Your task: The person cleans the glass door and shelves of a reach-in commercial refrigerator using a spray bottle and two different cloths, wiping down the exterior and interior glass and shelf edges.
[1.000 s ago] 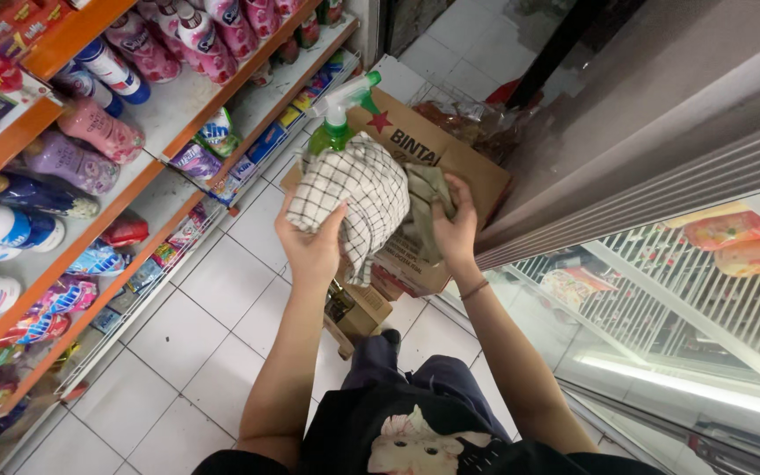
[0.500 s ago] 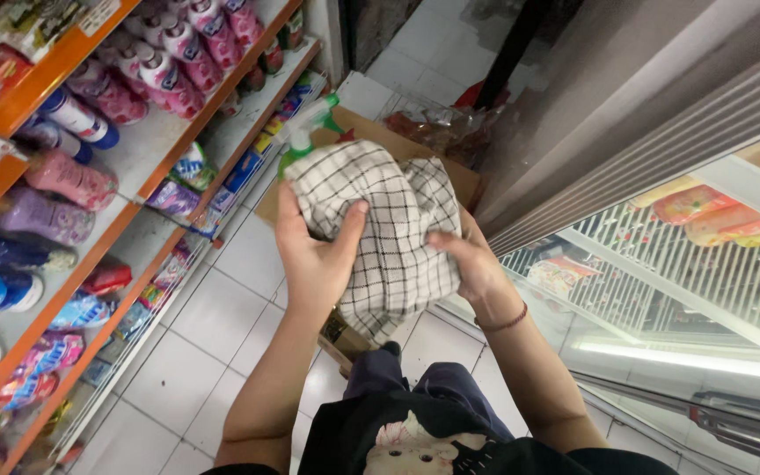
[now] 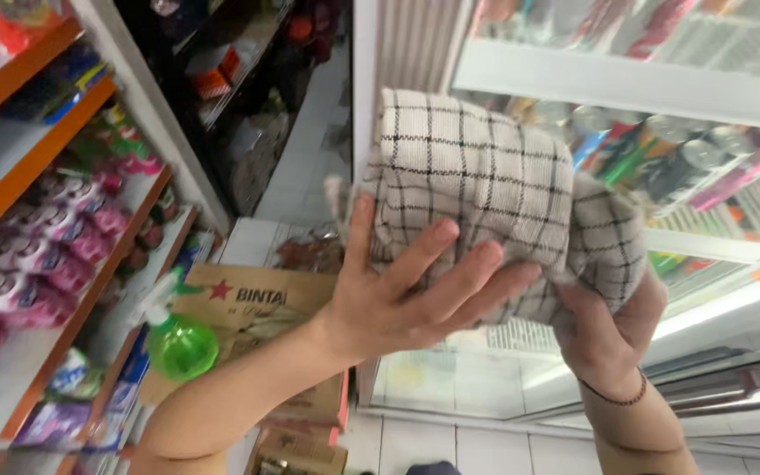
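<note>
The glass-fronted cooler (image 3: 626, 79) fills the space beyond and to the right of the fingers, its racks stacked with cans and bottles that blur together behind the reflections. To the left of the fingers run the orange-edged store shelves (image 3: 63, 211), packed with pink and purple pouches too soft in focus to sort out. Below the left wrist sits a brown cardboard box (image 3: 261, 308) carrying a green spray bottle (image 3: 178, 343), its trigger head pointing up towards the shelves.

Held up in front of the cooler door is the checked cloth (image 3: 485, 189), cream with thin dark lines, bunched into a thick roll. Its long axis lies roughly level, running from the left fingers across to the right ones and dipping a little on the right. The left hand (image 3: 398, 299) is underneath and on the near side of it, fingers (image 3: 464, 273) spread and pressed flat against the fabric, thumb up along the left edge. The right hand (image 3: 609, 334) cups the right end from below, fingers curled into the folds and mostly buried there, so only the palm heel and a wrist with a thin dark band show. Both hands grip it; the left shows more of its hold.

The far face of the cloth is hidden, and so is whatever lies inside the bundle. The floor is cut off at the bottom edge.
</note>
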